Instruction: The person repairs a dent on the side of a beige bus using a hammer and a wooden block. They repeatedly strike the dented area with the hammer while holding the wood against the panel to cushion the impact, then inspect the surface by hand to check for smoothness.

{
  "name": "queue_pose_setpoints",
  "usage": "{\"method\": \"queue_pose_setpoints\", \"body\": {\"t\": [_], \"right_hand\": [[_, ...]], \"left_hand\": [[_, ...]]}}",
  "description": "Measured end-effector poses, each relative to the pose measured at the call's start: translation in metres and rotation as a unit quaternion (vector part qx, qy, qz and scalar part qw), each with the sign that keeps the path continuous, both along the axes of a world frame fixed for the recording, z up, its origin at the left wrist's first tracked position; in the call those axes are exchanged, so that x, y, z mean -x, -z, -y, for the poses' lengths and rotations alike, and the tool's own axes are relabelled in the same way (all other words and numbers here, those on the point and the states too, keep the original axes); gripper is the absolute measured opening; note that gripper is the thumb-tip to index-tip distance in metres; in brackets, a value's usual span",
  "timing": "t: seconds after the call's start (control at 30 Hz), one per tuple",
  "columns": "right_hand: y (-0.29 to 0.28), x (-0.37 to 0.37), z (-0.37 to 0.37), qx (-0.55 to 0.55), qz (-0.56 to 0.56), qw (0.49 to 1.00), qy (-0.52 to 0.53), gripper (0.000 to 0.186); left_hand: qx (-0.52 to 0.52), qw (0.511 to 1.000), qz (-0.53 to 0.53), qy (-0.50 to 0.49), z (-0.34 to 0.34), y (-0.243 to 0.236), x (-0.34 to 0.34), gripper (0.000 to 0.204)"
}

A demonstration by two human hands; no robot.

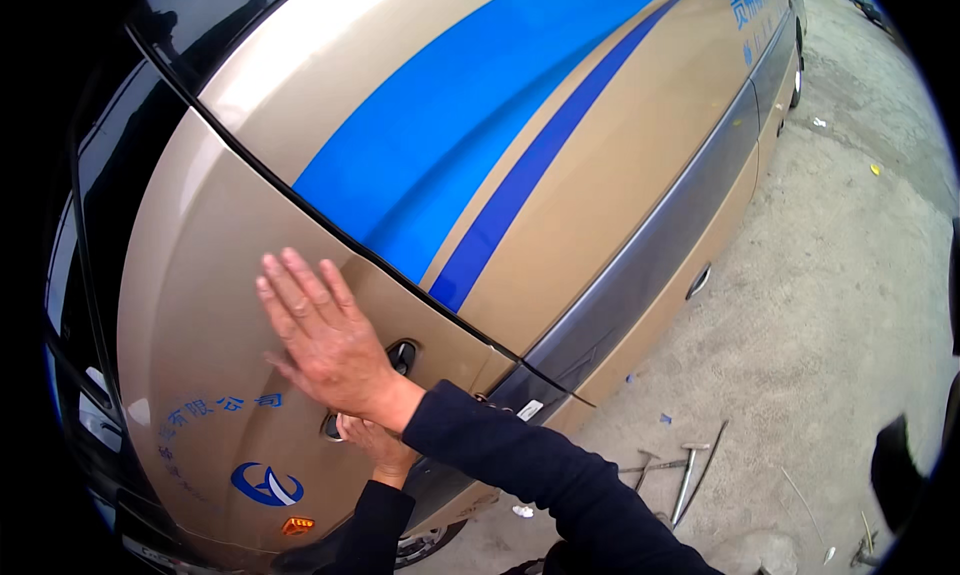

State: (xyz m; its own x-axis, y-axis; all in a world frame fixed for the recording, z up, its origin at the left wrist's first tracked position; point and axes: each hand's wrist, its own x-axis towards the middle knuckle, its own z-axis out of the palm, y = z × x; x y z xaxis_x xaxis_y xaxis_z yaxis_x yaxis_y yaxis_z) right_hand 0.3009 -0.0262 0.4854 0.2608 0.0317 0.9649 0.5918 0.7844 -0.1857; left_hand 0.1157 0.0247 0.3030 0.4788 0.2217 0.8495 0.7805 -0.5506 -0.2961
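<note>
gold vehicle panel [200, 325], left in view, bears blue lettering [228, 406] and a blue emblem [267, 484]. right hand [330, 350] is over it, fingers slightly spread; left hand [382, 445], partly hidden, grip impossible to tell. tools [686, 485] lie on the ground [810, 275].

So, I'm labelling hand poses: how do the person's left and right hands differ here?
The right hand is flat, fingers extended, over the tan panel; the left hand sits lower, fingers beside a dark recess. The right hand shows whole; the left hand is partly hidden behind the right wrist. Both are bare, with dark sleeves.
</note>
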Motion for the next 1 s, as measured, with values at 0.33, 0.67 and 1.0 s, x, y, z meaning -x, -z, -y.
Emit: {"method": "queue_pose_setpoints", "body": {"t": [0.33, 0.67, 1.0], "right_hand": [[0.000, -0.019, -0.087, 0.034, -0.083, 0.967, 0.238, 0.086], [0.199, -0.122, -0.072, 0.252, -0.237, 0.890, 0.298, 0.073], [0.243, -0.092, -0.081, 0.199, -0.481, 0.815, 0.254, 0.058]], "left_hand": [[0.061, 0.995, -0.057, 0.059, 0.016, 0.008, -0.027, 0.067], [0.193, 0.976, -0.073, 0.068, 0.025, -0.015, -0.006, 0.058], [0.219, 0.943, -0.115, 0.222, 0.012, -0.035, 0.004, 0.044]]}}
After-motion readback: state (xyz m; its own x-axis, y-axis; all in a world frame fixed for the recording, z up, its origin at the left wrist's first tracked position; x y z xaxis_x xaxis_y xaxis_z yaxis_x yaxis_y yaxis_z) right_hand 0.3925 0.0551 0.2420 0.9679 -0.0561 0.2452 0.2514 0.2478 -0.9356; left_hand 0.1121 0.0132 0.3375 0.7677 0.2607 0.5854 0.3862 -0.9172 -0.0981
